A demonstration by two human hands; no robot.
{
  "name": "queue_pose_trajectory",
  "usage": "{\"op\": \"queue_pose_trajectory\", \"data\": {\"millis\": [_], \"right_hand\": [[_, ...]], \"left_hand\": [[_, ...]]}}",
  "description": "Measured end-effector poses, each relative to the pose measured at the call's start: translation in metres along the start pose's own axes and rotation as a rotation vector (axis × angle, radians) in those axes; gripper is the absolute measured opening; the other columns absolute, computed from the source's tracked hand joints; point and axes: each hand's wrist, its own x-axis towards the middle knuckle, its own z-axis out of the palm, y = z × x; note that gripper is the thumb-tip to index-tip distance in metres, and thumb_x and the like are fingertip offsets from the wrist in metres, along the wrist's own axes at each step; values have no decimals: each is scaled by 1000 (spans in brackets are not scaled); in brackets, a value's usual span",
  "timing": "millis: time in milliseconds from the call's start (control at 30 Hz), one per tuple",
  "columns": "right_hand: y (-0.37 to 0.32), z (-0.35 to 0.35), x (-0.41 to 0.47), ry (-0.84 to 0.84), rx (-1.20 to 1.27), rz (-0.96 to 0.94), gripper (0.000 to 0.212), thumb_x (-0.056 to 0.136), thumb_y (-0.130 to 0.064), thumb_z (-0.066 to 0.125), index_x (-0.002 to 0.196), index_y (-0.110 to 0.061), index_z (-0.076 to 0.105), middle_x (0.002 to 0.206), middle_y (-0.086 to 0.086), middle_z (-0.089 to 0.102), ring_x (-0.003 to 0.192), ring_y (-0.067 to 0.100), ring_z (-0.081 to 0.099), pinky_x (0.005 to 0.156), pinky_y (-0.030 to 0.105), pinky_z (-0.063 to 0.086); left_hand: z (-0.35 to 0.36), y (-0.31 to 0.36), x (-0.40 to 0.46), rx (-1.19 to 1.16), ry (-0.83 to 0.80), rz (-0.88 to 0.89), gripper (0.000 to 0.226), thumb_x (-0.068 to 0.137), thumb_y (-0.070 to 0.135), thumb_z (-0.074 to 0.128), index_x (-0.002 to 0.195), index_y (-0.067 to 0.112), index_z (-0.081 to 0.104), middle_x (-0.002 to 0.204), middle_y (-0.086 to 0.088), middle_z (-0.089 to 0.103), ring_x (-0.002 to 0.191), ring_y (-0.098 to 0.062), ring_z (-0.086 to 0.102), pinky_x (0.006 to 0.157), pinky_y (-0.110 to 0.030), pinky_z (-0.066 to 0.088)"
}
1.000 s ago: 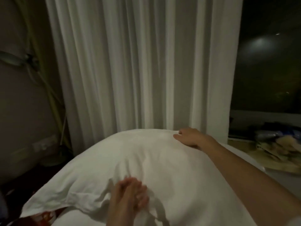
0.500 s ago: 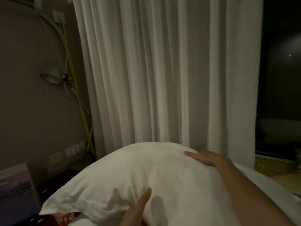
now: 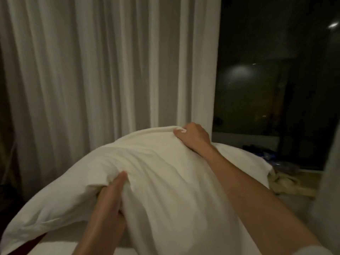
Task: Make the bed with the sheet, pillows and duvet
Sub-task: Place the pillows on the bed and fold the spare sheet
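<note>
A large white pillow (image 3: 158, 173) fills the lower middle of the view, lifted and bunched. My left hand (image 3: 110, 196) grips a fold of the pillowcase on its near side, thumb up against the cloth. My right hand (image 3: 191, 137) pinches the pillow's far top edge, fingers curled over the seam. Behind my right forearm a second white pillow (image 3: 244, 162) lies partly hidden. A strip of white sheet (image 3: 60, 249) shows at the bottom left.
White curtains (image 3: 103, 70) hang close behind the pillow. A dark window (image 3: 276, 80) is at the right, with a low ledge holding dark and beige items (image 3: 287, 179). A pale blurred shape (image 3: 331, 181) stands at the right edge.
My right hand went from lying flat on the pillow to pinching its top edge. My left hand now grips a fold. The view swung right, away from the wall and lamp.
</note>
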Motion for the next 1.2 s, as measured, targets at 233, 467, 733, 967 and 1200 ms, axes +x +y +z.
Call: {"op": "queue_pose_trajectory", "data": {"millis": [233, 467, 733, 967, 1200], "right_hand": [[-43, -89, -69, 243, -162, 109, 33, 92, -45, 52, 92, -15, 66, 81, 0, 60, 73, 18, 58, 66, 29, 45], [-58, -160, -176, 466, -223, 347, 31, 93, -45, 52, 88, -18, 68, 73, -4, 58, 65, 11, 54, 59, 25, 40], [-73, -252, -364, 819, -283, 675, 33, 88, -44, 56, 69, -19, 63, 72, -1, 62, 71, 20, 60, 61, 28, 46], [-111, -344, -542, 1112, -456, 889, 39, 90, -46, 56, 105, -14, 72, 100, 14, 69, 91, 31, 62, 72, 32, 42], [-158, -430, -743, 1351, -657, 1030, 36, 86, -48, 58, 103, -21, 74, 102, 8, 72, 96, 28, 65, 84, 40, 52]], "left_hand": [[-14, 54, -15, -36, -324, -133, 12, 94, 22, 55, 89, 13, 61, 75, 0, 68, 72, -10, 65, 76, -23, 52], [-19, 79, -66, -52, -656, -308, 19, 96, 25, 52, 104, 12, 63, 93, -3, 65, 81, -12, 60, 81, -33, 47], [-1, 73, -170, -77, -957, -505, 38, 92, 22, 59, 126, 8, 57, 113, -8, 67, 88, -15, 62, 68, -28, 47], [27, 54, -313, 12, -1285, -682, 55, 80, 31, 71, 128, 8, 57, 118, -9, 66, 107, -29, 62, 101, -46, 44], [11, 82, -520, 53, -1580, -856, 56, 85, 25, 65, 135, 7, 48, 132, -12, 55, 119, -31, 52, 107, -49, 36]]}}
